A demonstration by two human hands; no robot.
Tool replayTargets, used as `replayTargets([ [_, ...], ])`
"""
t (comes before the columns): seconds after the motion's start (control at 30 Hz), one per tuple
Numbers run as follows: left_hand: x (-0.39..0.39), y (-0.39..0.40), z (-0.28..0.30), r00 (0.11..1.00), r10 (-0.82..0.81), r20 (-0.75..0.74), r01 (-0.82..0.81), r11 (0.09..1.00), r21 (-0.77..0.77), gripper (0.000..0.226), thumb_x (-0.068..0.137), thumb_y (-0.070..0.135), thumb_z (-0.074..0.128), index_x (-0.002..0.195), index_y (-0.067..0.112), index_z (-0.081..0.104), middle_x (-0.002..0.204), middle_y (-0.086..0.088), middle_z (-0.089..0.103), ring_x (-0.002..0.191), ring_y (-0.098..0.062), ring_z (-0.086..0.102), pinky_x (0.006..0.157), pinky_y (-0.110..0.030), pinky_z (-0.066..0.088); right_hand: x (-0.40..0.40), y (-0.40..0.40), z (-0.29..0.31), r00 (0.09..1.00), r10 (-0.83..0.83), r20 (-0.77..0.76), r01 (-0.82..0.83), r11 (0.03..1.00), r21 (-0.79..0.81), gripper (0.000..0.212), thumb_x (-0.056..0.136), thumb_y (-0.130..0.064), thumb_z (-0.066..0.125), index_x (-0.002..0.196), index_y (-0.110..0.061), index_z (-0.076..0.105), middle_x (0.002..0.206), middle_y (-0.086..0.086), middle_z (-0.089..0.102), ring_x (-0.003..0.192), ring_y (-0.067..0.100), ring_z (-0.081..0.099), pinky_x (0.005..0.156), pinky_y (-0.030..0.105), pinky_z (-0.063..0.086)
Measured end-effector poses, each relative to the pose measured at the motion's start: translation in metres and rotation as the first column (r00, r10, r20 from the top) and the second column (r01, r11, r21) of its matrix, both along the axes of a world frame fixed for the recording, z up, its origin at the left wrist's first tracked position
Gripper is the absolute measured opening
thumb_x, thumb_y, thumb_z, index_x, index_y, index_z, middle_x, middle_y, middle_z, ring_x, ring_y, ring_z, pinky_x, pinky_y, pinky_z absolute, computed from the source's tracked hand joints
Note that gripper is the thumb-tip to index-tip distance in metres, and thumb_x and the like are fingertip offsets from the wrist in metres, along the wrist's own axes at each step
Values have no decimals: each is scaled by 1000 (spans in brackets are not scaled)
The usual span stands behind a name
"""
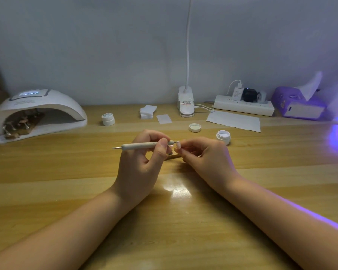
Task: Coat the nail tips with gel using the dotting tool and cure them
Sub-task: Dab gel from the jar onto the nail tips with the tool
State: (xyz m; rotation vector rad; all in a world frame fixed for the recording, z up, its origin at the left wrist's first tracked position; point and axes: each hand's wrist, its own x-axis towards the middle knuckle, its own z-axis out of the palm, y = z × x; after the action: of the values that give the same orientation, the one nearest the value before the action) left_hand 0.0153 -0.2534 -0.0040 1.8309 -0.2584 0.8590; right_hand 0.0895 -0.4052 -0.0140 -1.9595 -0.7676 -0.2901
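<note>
Steadying above the wooden desk (66, 191), a small pale nail tip (178, 146) is pinched in the right hand (207, 158) so the slim white dotting tool (144, 145), held pen-like in the left hand's (142, 162) grip, can be touched to it.

I see at wall: clip lamp (186, 106) | power strip (244, 107) with white charger (237, 92) | purple tissue box (299, 105), far right | paper sheet (233, 121) on wooden table (66, 172) | stacked white pads (147, 111)

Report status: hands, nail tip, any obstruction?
Left hand grips dotting tool. Right hand pinches nail tip, tool end at it. Nothing in the way.
</note>
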Motion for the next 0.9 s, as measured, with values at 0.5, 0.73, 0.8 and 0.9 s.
replayTargets([
  [0.5, 2, 1, -1, 999, 6, -32, -6, 1000, -1, 8, 92, 19, 54, 93, 20, 61, 81, 1, 69, 78, -12, 68, 68, -23, 54, 0, 1, -1, 1000, -9, 21, 9, 1000, 9, 14, 84, -24, 73, 98, -27, 75, 87, -11, 74, 78, 2, 67, 73, 27, 56],
  [0.73, 2, 1, -2, 999, 7, -49, -6, 1000, 7, 8, 92, 21, 54, 94, 22, 61, 80, 2, 69, 78, -12, 67, 67, -24, 55, -1, 0, 1, 1000, -1, 28, 0, 1000, 12, 15, 84, -20, 73, 98, -23, 76, 88, -9, 74, 78, 2, 68, 75, 27, 56],
  [0.8, 3, 1, -3, 998, 11, -59, -11, 1000, 11, 9, 92, 22, 54, 94, 20, 62, 80, 2, 69, 77, -11, 67, 67, -23, 54, -2, 0, 2, 1000, 3, 28, -3, 1000, 5, 15, 85, -19, 73, 99, -22, 75, 88, -9, 74, 78, 2, 67, 75, 25, 56],
  [0.9, 3, 1, -2, 998, 21, -55, -21, 1000, 12, 8, 92, 22, 53, 94, 21, 62, 80, 2, 69, 77, -11, 67, 67, -24, 55, -2, 0, 2, 1000, 6, 27, -6, 1000, -1, 16, 85, -19, 72, 100, -22, 75, 89, -9, 74, 79, 3, 67, 75, 25, 56],
])
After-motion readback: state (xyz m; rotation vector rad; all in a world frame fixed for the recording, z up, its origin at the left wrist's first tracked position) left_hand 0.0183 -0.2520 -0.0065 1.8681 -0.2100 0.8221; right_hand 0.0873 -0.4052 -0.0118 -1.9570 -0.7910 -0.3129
